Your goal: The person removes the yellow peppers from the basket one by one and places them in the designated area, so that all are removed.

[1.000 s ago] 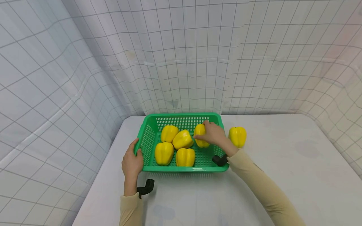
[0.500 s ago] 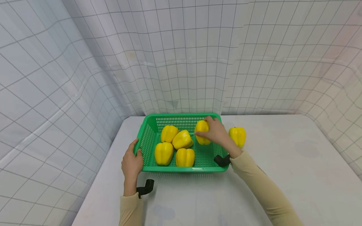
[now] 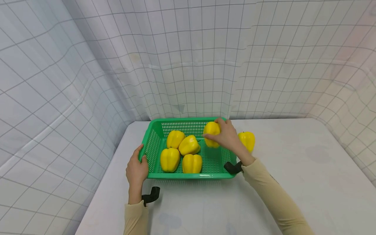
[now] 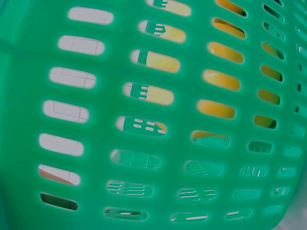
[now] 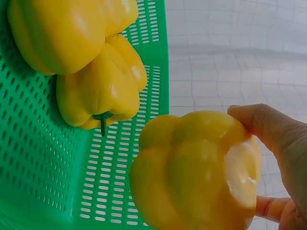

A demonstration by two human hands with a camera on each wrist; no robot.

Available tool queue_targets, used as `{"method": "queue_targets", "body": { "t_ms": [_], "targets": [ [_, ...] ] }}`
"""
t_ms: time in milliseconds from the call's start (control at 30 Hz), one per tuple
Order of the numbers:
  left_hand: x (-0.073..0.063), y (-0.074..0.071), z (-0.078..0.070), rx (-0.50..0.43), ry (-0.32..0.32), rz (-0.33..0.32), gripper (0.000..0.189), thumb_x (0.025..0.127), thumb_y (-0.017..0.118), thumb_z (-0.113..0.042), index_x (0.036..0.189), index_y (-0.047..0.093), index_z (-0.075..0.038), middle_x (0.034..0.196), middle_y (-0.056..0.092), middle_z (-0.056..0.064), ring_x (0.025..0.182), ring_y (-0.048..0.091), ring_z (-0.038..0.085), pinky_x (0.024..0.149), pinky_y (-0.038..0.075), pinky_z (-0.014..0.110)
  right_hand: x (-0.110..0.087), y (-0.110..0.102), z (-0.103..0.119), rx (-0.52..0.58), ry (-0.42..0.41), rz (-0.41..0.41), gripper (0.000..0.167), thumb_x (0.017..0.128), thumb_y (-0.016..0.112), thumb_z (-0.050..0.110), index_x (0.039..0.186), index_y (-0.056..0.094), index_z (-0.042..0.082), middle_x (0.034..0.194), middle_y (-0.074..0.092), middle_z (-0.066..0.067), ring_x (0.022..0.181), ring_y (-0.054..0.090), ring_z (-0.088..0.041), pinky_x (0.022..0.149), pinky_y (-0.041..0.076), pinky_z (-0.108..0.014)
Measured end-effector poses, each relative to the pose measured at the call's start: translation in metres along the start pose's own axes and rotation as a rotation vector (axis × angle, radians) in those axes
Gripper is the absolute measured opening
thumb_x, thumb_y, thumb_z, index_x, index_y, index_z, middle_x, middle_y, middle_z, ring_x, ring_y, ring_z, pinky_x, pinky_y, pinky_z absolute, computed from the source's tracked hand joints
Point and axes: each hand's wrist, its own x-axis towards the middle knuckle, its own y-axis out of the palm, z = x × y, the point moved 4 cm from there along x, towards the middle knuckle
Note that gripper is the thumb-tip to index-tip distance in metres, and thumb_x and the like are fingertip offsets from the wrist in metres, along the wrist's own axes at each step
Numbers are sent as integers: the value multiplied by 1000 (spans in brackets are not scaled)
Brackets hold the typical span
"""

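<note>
A green slotted basket [image 3: 188, 176] stands on the white table. My left hand [image 3: 137, 168] grips its left rim, thumb inside and fingers outside; in the left wrist view the basket's wall [image 4: 100, 129] fills the picture and hides that hand. Over the basket's right part, my right hand [image 3: 227, 137] holds a yellow bell pepper [image 3: 212, 134] between thumb and fingers. The right wrist view shows this held pepper [image 5: 192, 172] up close, with the thumb and fingers [image 5: 268, 124] at its side. Several more yellow bell peppers [image 3: 189, 145] lie in the basket's left and middle.
Another yellow bell pepper [image 3: 247, 141] sits on the table just right of the basket, partly behind the right forearm. Black wrist mounts [image 3: 151, 195] stick out at both wrists. White gridded curtains [image 3: 199, 65] surround the table at the back and sides.
My right hand has lifted the held bell pepper up and slightly to the right, off the basket's floor. The left hand and the other peppers stay in place.
</note>
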Motion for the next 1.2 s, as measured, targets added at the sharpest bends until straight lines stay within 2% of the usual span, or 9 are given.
{"method": "queue_targets", "body": {
  "t_ms": [467, 633, 833, 1200],
  "targets": [
    [1, 0, -1, -6, 5, -1, 44, 97, 48, -12, 140, 47, -12, 127, 54, 24, 69, 57, 35, 46, 36, 34, -7, -12, -3, 36, 6, -83, 69, 78, 74, 49, 125, 42, 10, 116, 42, -23, 89, 48, -34, 72, 44, -44],
    [0, -1, -2, -7, 6, -1, 43, 97, 47, -12, 140, 47, -11, 127, 54, 25, 70, 57, 35, 46, 36, 35, -10, -16, -7, 86, -7, -140, 67, 78, 73, 49, 125, 45, 11, 120, 43, -20, 93, 47, -33, 72, 44, -43],
    [0, -1, -2, -5, 4, 3, 44, 97, 47, -12, 140, 47, -12, 126, 55, 25, 71, 57, 36, 47, 36, 35, -12, -21, -15, 144, -29, -217, 63, 77, 74, 50, 122, 47, 14, 117, 44, -18, 92, 47, -31, 70, 46, -43],
    [-1, -2, -2, 0, -6, 11, 44, 97, 47, -13, 141, 47, -12, 127, 54, 25, 72, 58, 36, 48, 37, 36, -21, -34, -19, 193, -45, -337, 64, 77, 76, 45, 127, 48, 15, 119, 43, -14, 95, 46, -31, 73, 44, -44]
  ]
}}
